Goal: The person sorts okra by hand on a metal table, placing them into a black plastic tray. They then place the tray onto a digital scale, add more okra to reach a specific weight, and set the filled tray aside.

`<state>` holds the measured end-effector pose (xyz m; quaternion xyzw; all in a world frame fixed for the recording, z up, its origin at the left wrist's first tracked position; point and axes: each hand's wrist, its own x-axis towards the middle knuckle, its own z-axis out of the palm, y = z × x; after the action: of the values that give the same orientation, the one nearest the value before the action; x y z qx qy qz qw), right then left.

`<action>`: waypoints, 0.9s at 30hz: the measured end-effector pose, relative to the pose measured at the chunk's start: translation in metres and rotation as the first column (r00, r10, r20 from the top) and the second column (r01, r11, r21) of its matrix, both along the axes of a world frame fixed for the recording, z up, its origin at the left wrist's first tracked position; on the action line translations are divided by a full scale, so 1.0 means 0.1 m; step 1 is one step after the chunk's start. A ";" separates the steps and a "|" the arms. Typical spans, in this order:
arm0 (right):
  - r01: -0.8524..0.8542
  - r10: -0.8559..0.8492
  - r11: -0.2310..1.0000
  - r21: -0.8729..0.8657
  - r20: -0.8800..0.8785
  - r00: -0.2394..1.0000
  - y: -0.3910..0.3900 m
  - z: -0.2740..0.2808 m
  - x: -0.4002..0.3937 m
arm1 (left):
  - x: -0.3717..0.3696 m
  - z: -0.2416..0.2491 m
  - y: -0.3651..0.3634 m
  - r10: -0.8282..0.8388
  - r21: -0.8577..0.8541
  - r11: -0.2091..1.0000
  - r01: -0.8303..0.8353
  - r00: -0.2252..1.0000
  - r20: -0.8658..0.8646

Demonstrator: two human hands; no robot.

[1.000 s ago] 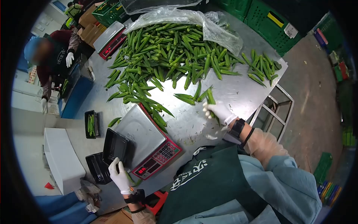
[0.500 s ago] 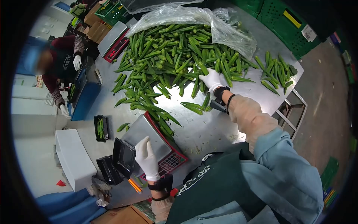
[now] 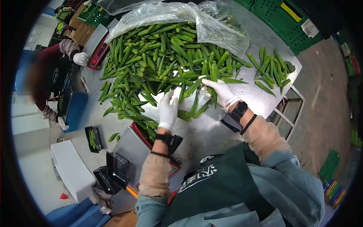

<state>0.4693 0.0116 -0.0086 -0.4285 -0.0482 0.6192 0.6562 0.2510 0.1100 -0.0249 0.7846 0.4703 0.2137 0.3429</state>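
Note:
A big heap of green okra [image 3: 151, 56] spreads over the metal table. My right hand [image 3: 220, 90], in a white glove, is at the heap's near edge with its fingers closed around okra pods [image 3: 214, 75]. To its left, my left hand [image 3: 167, 111], also gloved, reaches over the near pods with its fingers apart and nothing in them. Beneath the left forearm is a scale [image 3: 134, 149] with a metal plate and red edge, partly covered by the arm. Some okra pods lie against the scale's far side.
Clear plastic [image 3: 181, 13] covers the heap's far side. A smaller okra pile [image 3: 274, 70] is at the right edge. Black trays [image 3: 118, 166] sit left of the scale, beside a white box [image 3: 72, 166]. Green crates [image 3: 278, 22] stand behind. A co-worker's gloved hand [image 3: 80, 59] is near another scale.
My left hand has moved from above the scale up and right to the okra. The right hand stays at the heap's near edge. The co-worker's hand has shifted toward the far scale.

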 end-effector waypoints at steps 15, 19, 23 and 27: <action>-0.189 0.194 0.978 -0.086 0.058 0.979 -0.45 0.16 0.13 | 0.57 0.62 -0.41 0.337 -0.786 0.432 0.443 0.729 0.596; -0.175 0.173 0.985 0.000 0.154 0.973 -0.51 0.07 0.18 | 0.58 0.57 -0.52 0.324 -0.762 0.438 0.477 0.707 0.629; -0.112 0.153 0.986 -0.126 0.395 0.906 -0.81 0.21 0.57 | 0.45 0.50 -0.63 0.342 -0.777 0.524 0.349 0.749 0.568; 0.189 0.059 0.952 -0.241 0.751 0.658 -1.17 0.14 1.51 | 0.16 0.40 -0.76 0.417 -0.779 0.575 0.249 0.730 0.541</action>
<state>0.6207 -0.1052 0.0059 -0.7405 -0.2046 0.3630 0.5273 0.2665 0.0339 0.0154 0.3758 0.3945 0.2607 0.7970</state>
